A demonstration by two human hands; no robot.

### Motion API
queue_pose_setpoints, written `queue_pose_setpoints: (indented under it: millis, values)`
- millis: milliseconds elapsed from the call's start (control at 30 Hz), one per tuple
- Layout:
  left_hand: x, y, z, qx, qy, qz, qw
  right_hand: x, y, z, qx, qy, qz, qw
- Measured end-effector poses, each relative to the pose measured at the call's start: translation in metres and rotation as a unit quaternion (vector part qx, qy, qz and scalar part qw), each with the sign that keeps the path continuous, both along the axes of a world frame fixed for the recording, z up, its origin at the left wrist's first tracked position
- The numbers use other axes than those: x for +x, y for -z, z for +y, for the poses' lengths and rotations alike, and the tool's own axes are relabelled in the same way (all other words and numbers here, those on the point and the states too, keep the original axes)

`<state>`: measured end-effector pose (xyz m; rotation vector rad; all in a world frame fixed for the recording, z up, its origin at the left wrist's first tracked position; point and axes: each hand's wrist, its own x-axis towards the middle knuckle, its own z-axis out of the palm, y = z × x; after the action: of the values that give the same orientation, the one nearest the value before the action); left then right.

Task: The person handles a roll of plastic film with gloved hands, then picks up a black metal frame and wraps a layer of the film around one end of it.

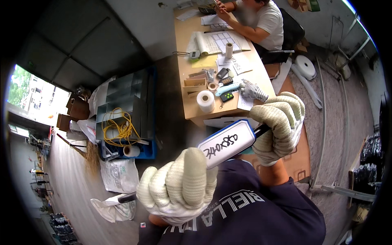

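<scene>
Between my hands is a slim dark item with a blue-edged white plate (226, 145), which carries black handwriting. Its plate tilts up toward the right. My right hand (281, 126), in a cream knitted glove, is closed around the dark part at the plate's right end. My left hand (177, 183), gloved the same way, is closed at the plate's lower left end, thumb up. A dark rod-like end (126, 198) sticks out to the left of that hand; whether it belongs to the same item is hidden by the glove.
Ahead stands a wooden desk (190, 112) with papers, a film roll (205, 101), a striped glove (254, 90) and small devices. A person (265, 24) sits behind it. At left, a blue-edged bin (152, 143) holds metal boxes and a yellow cord (118, 128); white sacks (118, 175) lie nearby.
</scene>
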<state>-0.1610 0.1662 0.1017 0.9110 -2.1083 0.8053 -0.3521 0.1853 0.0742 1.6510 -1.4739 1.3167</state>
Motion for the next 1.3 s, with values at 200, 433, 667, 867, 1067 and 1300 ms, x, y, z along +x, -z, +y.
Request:
queue_pose_setpoints:
  millis: [200, 433, 667, 867, 1067, 1300]
  values:
    - [-0.006, -0.005, -0.028, 0.015, 0.064, 0.024, 0.998, -0.004, 0.004, -0.015, -0.044, 0.061, 0.006, 0.997]
    - [-0.002, -0.023, -0.031, 0.258, 0.159, 0.122, 0.945, 0.001, -0.006, -0.030, -0.053, -0.031, -0.055, 0.997]
    - [-0.015, -0.031, -0.028, 0.337, 0.250, 0.241, 0.875, -0.008, -0.001, -0.035, -0.118, -0.020, -0.047, 0.992]
    - [0.000, -0.030, -0.038, 0.242, 0.194, 0.207, 0.928, -0.017, 0.003, -0.027, -0.092, 0.011, -0.045, 0.995]
    - [-0.011, -0.031, -0.034, 0.173, -0.009, 0.005, 0.985, -0.005, -0.007, -0.024, -0.008, -0.008, -0.053, 0.999]
    - [0.001, -0.020, -0.050, 0.279, 0.042, 0.171, 0.944, 0.004, -0.010, -0.034, 0.011, -0.034, -0.119, 0.992]
